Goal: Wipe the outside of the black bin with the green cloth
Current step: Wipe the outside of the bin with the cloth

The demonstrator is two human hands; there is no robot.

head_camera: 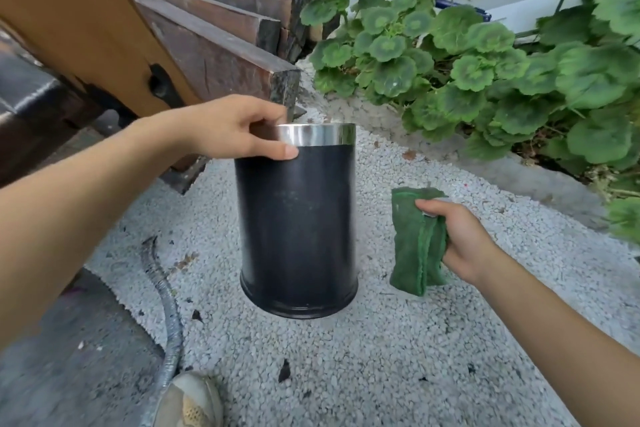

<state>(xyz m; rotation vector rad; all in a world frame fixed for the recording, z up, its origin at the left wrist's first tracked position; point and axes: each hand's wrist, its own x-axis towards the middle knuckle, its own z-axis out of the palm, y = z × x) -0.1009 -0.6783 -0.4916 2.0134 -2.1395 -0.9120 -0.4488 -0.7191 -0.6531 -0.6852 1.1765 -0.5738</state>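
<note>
The black bin is a tall cylinder with a shiny metal band around its top, standing upright on pale gravel at the centre of the view. My left hand grips the bin's rim on its left side, thumb on the outside just below the band. To the right of the bin, apart from it, my right hand holds the folded green cloth, which hangs down from my fingers. A clear gap separates the cloth from the bin's wall.
Wooden steps and a slanted wooden beam rise behind the bin on the left. Leafy green plants fill the back right behind a concrete kerb. A grey hose curves over the ground at left, next to my shoe.
</note>
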